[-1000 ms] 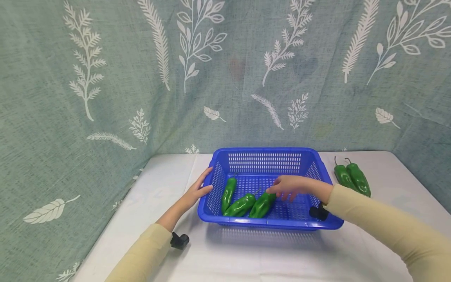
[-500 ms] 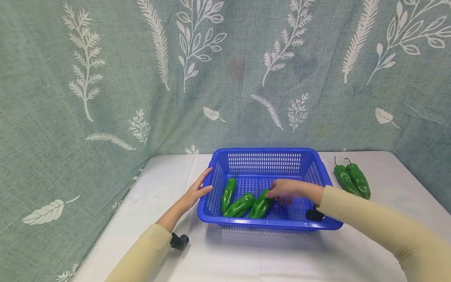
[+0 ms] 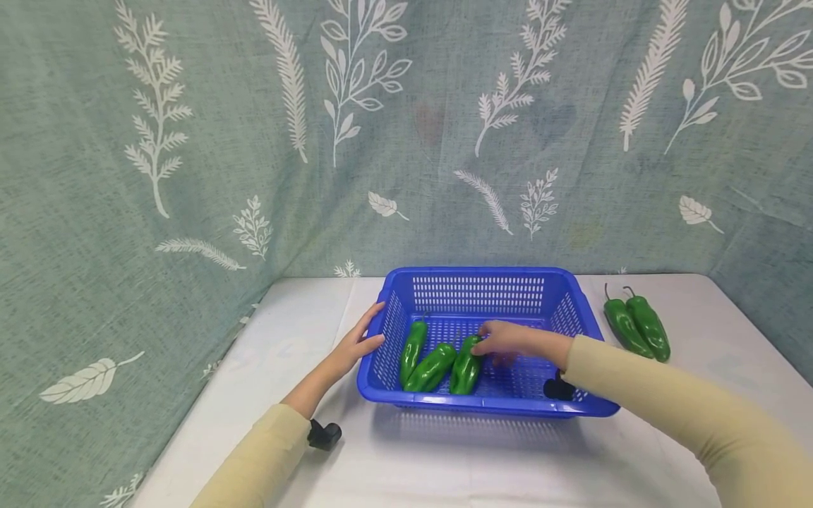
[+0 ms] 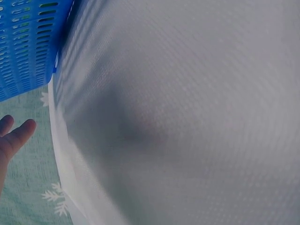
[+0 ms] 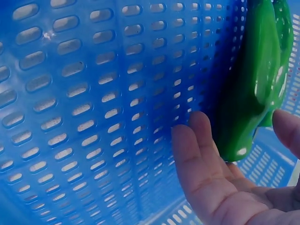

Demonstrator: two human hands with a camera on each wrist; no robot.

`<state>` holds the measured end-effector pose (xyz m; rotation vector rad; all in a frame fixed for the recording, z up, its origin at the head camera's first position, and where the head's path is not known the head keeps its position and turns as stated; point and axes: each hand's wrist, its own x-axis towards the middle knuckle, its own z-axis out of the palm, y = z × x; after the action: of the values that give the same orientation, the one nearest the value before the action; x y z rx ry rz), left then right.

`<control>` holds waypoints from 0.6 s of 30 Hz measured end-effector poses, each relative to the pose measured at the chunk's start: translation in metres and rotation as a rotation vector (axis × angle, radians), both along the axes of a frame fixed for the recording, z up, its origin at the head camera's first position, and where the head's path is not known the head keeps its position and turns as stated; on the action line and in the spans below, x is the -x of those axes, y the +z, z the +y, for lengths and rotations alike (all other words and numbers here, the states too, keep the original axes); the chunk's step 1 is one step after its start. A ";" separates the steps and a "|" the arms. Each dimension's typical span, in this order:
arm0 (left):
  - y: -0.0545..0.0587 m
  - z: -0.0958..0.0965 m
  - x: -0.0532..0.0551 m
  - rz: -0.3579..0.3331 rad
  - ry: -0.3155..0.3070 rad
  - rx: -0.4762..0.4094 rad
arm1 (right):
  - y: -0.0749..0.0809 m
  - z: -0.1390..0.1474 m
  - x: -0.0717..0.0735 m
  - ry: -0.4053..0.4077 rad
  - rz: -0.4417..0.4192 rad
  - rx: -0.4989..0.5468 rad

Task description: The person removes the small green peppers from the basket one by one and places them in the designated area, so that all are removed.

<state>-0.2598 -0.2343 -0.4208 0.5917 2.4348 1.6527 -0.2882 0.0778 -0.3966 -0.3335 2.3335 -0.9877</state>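
Pepper [image 3: 466, 370] at seven o'clock inside the blue basket [image 3: 488, 402], and the right hand [image 3: 508, 339] is at its twelve-o'clock end: grip slack, thumb and fingers parted! Left hand [image 3: 346, 347], fingers spread, sits at the basket's nine o'clock. Neighbouring peppers [image 3: 432, 369] lie at eight; an outside pair [image 3: 648, 328] rests at three on the tabletop [image 3: 432, 466].

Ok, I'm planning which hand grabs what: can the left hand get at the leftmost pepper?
Probably yes: the left hand is at the basket's left rim, the leftmost pepper lies just inside, and nothing covers it from above; only that rim must be cleared.
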 end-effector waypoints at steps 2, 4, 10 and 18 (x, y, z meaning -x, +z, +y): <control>0.007 0.002 -0.004 0.000 -0.004 0.001 | -0.002 -0.001 0.002 0.013 0.009 0.011; 0.013 0.004 -0.009 0.000 -0.011 -0.011 | -0.003 -0.003 0.004 0.008 0.014 0.017; 0.005 0.002 -0.004 0.006 -0.003 0.006 | -0.008 -0.015 0.004 -0.062 0.036 0.035; -0.009 -0.004 0.004 0.024 -0.007 0.001 | -0.016 -0.023 0.005 -0.057 0.118 0.038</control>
<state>-0.2636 -0.2380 -0.4297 0.6226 2.4468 1.6507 -0.2930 0.0544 -0.4130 -0.3501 2.4444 -1.0675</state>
